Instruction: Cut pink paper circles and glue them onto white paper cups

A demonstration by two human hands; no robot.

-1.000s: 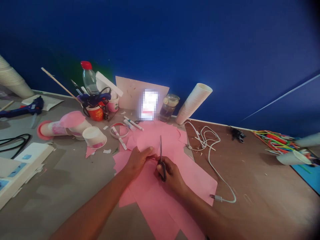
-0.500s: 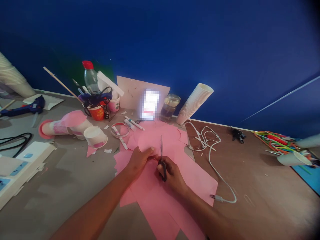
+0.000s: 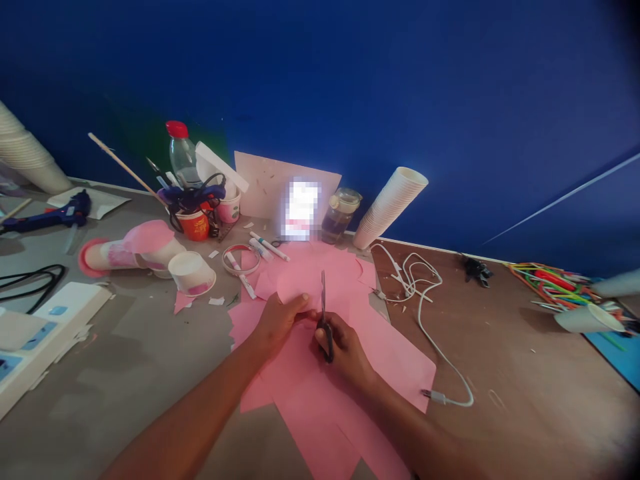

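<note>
Scissors [image 3: 326, 337] with black handles are gripped in my right hand [image 3: 347, 353], their blades pointing away from me and close together. My left hand [image 3: 280, 320] is closed on a piece of pink paper [image 3: 295, 280], with the thumb on top and the other fingers mostly hidden beneath. The blades stand at the right side of this piece, near my left fingertips; whether they touch its edge I cannot tell. Under both hands lie several overlapping pink sheets [image 3: 320, 413], some with jagged edges.
Behind the paper are markers [image 3: 270, 247], a tape roll [image 3: 241, 260], a blurred bright screen [image 3: 301, 208], a jar [image 3: 341, 212] and stacked paper cups [image 3: 393, 203]. A white cable [image 3: 425, 320] lies right. Left are joined cups [image 3: 135, 250], a power strip [image 3: 50, 327] and a glue gun [image 3: 63, 212].
Almost nothing differs. The view has shifted very slightly, while both hands, the scissors and the pink paper keep their places.
</note>
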